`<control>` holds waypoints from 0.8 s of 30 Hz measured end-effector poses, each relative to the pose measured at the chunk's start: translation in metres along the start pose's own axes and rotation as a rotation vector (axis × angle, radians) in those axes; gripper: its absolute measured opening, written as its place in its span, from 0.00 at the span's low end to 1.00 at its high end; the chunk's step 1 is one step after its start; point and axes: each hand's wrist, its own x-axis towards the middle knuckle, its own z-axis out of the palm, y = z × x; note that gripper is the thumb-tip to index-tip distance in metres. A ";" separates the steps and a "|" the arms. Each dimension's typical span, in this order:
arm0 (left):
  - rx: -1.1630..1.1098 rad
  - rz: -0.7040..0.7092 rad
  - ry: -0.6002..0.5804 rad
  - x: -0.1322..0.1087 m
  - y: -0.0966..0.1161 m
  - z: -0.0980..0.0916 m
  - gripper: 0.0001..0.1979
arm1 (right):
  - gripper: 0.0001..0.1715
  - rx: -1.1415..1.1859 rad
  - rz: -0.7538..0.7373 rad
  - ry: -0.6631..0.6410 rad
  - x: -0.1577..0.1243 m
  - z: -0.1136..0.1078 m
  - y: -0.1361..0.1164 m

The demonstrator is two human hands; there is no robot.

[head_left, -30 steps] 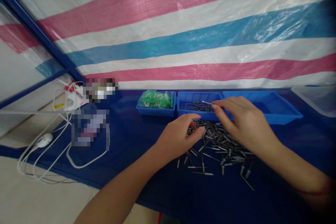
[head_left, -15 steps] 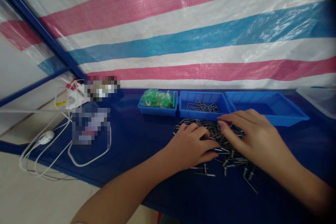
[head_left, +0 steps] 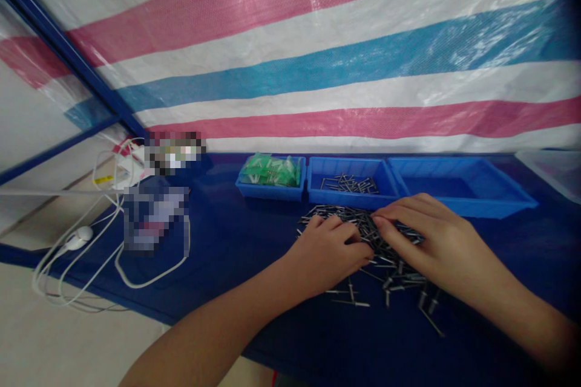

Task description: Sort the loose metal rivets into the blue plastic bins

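A heap of silver blind rivets [head_left: 388, 248] lies on the dark blue tabletop, between and under both hands. My left hand [head_left: 329, 254] rests on the heap's left side, fingers curled and thumb drawn in against them; whatever is between the tips is hidden. My right hand [head_left: 431, 233] comes over the heap from the right. Its thumb and forefinger are nearly together at the tips, in a pinch over the rivets, and I cannot make out what is between them. A few loose rivets [head_left: 351, 297] lie below my left hand.
Behind the heap stand three blue bins: one with green-and-clear packets [head_left: 271, 170], a middle bin [head_left: 318, 196] holding some rivets, and a wider bin [head_left: 503, 208] at right. A clear plastic container [head_left: 549, 172] is at far right. White cables [head_left: 131, 284] trail on the left.
The thumb of my left hand has closed in toward its fingers. My right fingertips have shifted slightly left and down over the heap, and their gap has narrowed.
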 end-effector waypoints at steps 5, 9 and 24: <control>0.046 0.007 0.009 0.002 0.000 0.001 0.10 | 0.07 0.001 -0.017 -0.015 -0.001 0.002 0.000; 0.059 -0.014 0.017 0.002 0.002 0.001 0.09 | 0.07 0.000 -0.017 -0.031 -0.002 0.003 0.001; 0.095 -0.035 0.017 0.003 0.003 0.001 0.08 | 0.09 -0.002 -0.007 -0.037 -0.001 0.003 0.001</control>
